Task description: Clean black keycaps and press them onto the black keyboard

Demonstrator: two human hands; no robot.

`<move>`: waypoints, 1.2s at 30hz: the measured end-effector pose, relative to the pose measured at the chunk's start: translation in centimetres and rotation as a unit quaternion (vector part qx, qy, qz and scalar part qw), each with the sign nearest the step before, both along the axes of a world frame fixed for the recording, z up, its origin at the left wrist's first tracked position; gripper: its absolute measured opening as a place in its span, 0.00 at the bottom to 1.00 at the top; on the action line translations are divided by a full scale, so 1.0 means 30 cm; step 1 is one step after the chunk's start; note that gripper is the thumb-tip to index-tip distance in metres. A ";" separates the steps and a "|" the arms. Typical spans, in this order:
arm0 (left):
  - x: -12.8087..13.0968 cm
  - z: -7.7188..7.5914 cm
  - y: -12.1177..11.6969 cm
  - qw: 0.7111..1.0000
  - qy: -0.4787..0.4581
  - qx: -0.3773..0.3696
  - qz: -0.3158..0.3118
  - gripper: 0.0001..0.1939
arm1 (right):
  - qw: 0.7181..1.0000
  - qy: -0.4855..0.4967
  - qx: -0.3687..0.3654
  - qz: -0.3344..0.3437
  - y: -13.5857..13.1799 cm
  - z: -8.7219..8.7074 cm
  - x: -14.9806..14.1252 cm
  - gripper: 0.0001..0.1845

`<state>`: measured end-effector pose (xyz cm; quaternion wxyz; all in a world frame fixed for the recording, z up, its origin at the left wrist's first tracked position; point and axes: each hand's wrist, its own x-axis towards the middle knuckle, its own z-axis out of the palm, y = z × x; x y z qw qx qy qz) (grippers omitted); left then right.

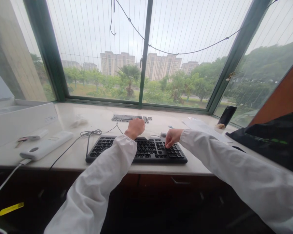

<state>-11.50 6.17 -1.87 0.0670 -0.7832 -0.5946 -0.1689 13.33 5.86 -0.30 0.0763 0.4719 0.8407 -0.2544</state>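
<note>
A black keyboard (112, 149) lies on the pale windowsill counter (70, 156) in front of me. My left hand (135, 127) is closed in a fist above the keyboard's far edge, gripping something pale that I cannot make out. My right hand (172, 137) rests on the keys at the keyboard's right end, fingers curled down and pinched together on the keycaps. Both arms wear white sleeves. A row of loose dark keycaps (130, 118) lies further back, near the window.
A white box (19, 120) stands at the left, with a white power strip (46, 146) and its cable beside it. A dark phone (227, 116) leans at the window's right corner, papers (202, 126) lie nearby, and a black bag (271, 136) sits at the right.
</note>
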 end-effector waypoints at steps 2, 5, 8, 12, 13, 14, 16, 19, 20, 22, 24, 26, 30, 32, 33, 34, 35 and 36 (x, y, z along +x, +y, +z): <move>0.001 0.002 -0.002 1.000 0.002 -0.002 0.002 0.17 | 1.000 0.003 0.003 0.000 0.003 -0.004 0.000 0.26; 0.002 0.005 -0.006 1.000 0.003 -0.005 0.005 0.17 | 1.000 0.005 0.012 0.001 0.006 -0.013 0.002 0.24; 0.002 0.005 -0.006 1.000 0.001 -0.004 0.005 0.17 | 1.000 0.015 0.018 0.004 0.009 -0.026 0.009 0.23; 0.001 0.003 -0.005 1.000 -0.004 -0.006 0.003 0.17 | 0.999 0.028 0.019 0.018 0.023 -0.043 0.019 0.22; 0.001 0.002 -0.004 1.000 -0.006 -0.008 0.002 0.17 | 0.999 0.026 0.020 0.024 0.029 -0.046 0.020 0.22; 0.001 0.002 -0.004 1.000 -0.008 -0.009 0.002 0.17 | 0.999 0.022 0.022 0.031 0.034 -0.049 0.021 0.22; 0.001 0.001 -0.004 1.000 -0.009 -0.008 0.002 0.17 | 0.999 0.014 0.027 0.045 0.045 -0.054 0.022 0.21; 0.000 0.002 -0.004 1.000 -0.006 -0.004 0.003 0.17 | 0.997 0.017 0.030 0.064 0.053 -0.062 0.027 0.19; -0.001 0.002 -0.004 1.000 -0.004 -0.004 0.004 0.17 | 0.997 0.021 0.033 0.072 0.053 -0.065 0.030 0.18; -0.001 0.002 -0.003 1.000 -0.001 -0.007 0.005 0.18 | 0.994 0.033 0.045 0.091 0.051 -0.070 0.036 0.16; -0.002 0.001 -0.002 1.000 0.001 -0.008 0.003 0.18 | 0.990 0.048 0.062 0.114 0.049 -0.075 0.040 0.14; -0.003 0.000 -0.001 1.000 0.001 -0.008 0.002 0.19 | 0.986 0.060 0.070 0.136 0.049 -0.079 0.044 0.13; -0.003 -0.003 0.001 1.000 -0.002 -0.008 0.005 0.18 | 0.981 0.077 0.076 0.159 0.059 -0.087 0.048 0.13; -0.003 -0.004 0.001 1.000 -0.004 -0.010 0.007 0.18 | 0.980 0.085 0.070 0.167 0.065 -0.089 0.049 0.14; -0.003 -0.003 0.000 1.000 -0.005 -0.011 0.007 0.18 | 0.979 0.087 0.064 0.171 0.068 -0.089 0.049 0.14; -0.003 -0.003 0.000 1.000 -0.005 -0.012 0.007 0.18 | 0.979 0.088 0.059 0.174 0.070 -0.088 0.049 0.15; -0.003 -0.002 0.000 1.000 -0.004 -0.012 0.006 0.18 | 0.979 0.088 0.055 0.177 0.071 -0.087 0.048 0.15; -0.003 -0.002 0.000 1.000 -0.004 -0.012 0.006 0.18 | 0.979 0.087 0.053 0.179 0.072 -0.084 0.046 0.15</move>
